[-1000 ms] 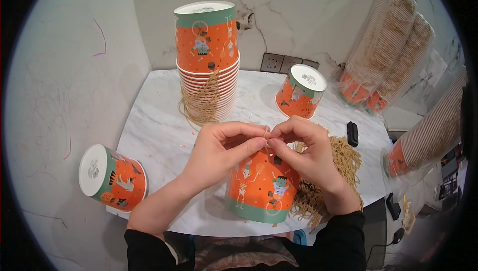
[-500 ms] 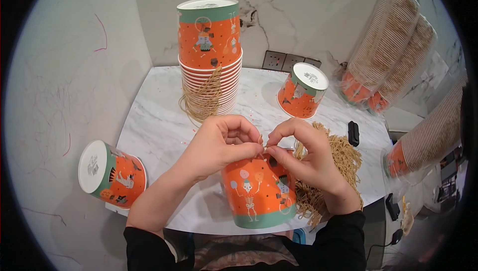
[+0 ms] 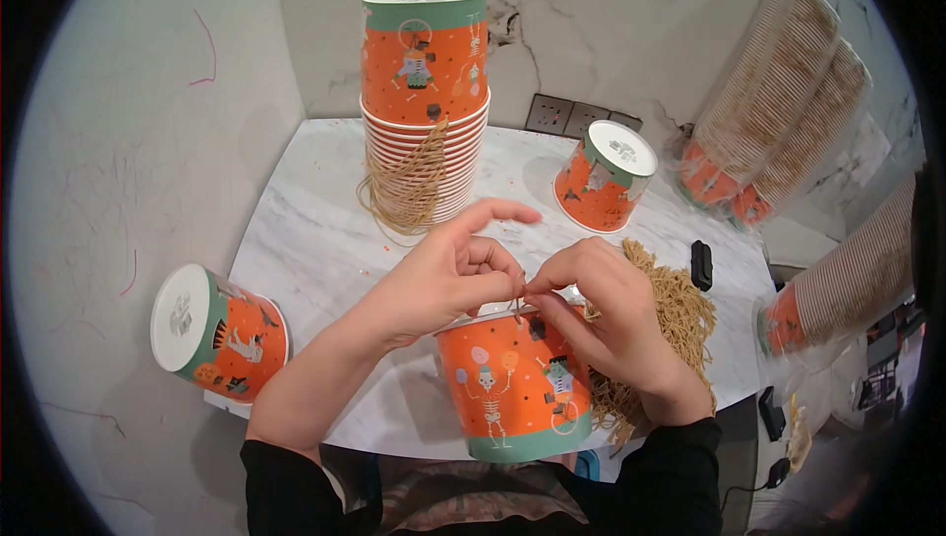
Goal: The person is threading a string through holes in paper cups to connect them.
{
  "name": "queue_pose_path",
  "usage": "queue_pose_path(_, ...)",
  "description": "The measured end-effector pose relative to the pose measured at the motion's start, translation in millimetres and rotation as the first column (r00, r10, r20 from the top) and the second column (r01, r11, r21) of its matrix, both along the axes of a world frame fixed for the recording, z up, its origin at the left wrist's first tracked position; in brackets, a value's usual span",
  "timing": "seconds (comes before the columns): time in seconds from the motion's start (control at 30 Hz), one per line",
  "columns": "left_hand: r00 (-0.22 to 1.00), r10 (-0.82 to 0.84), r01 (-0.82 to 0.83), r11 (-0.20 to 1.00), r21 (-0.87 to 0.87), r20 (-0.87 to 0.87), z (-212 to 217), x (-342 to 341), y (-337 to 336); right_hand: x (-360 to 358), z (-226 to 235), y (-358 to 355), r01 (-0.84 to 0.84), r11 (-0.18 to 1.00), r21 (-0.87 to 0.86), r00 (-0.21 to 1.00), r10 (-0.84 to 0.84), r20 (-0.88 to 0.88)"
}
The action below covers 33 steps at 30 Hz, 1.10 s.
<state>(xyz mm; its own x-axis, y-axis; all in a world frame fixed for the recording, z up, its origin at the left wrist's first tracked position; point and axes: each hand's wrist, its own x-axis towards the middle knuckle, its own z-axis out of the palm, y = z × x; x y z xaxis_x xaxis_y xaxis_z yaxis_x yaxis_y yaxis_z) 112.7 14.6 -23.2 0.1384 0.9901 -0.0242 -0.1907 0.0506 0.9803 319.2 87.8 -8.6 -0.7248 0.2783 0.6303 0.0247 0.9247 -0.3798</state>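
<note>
An orange paper bucket [image 3: 512, 393] with a green band and skeleton pictures stands tilted at the table's near edge, its white rim uppermost. At that rim, a short tan cord [image 3: 519, 311] hangs over the edge between my fingers. My left hand [image 3: 458, 275] pinches the cord with the thumb and bent fingers, the index finger stretched out away from it. Opposite it, thumb and forefinger of my right hand [image 3: 606, 309] are pressed together on the cord, nearly touching the left fingertips. The cord's ends are mostly hidden by the fingers.
Upside-down buckets form a tall stack [image 3: 426, 73], with looped cords [image 3: 406, 181] hanging on it. Single buckets stand at back right [image 3: 603, 181] and left [image 3: 222, 334]. A cord heap [image 3: 670, 309] lies beside my right hand, near a small black object [image 3: 701, 265]. Bagged bucket stacks [image 3: 778, 93] lean at right.
My left index finger has lifted and straightened away from the cord. Both hands stay at the bucket rim, and the whole view has shifted slightly.
</note>
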Motion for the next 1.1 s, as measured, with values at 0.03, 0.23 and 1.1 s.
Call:
queue_pose_path(0.03, 0.999, -0.032, 0.032, 0.999, 0.035, -0.027, 1.1, -0.6, 0.4, 0.0, -0.5, 0.5, -0.002, 1.0, 0.0, 1.0, 0.002, 0.002)
queue_pose_path(0.23, 0.958, 0.052, -0.011, 0.99, 0.142, -0.283, 2.1, -3.3, -5.1, 1.4, -1.6, 0.9, 0.002, 0.999, -0.039, 1.0, -0.002, 0.01)
queue_pose_path(1.1, 0.975, 0.129, -0.109, 0.988, 0.113, -0.182, 0.1, -5.5, -3.3, -9.1, -15.7, -14.3, 0.121, 0.989, -0.081, 0.991, -0.126, -0.053)
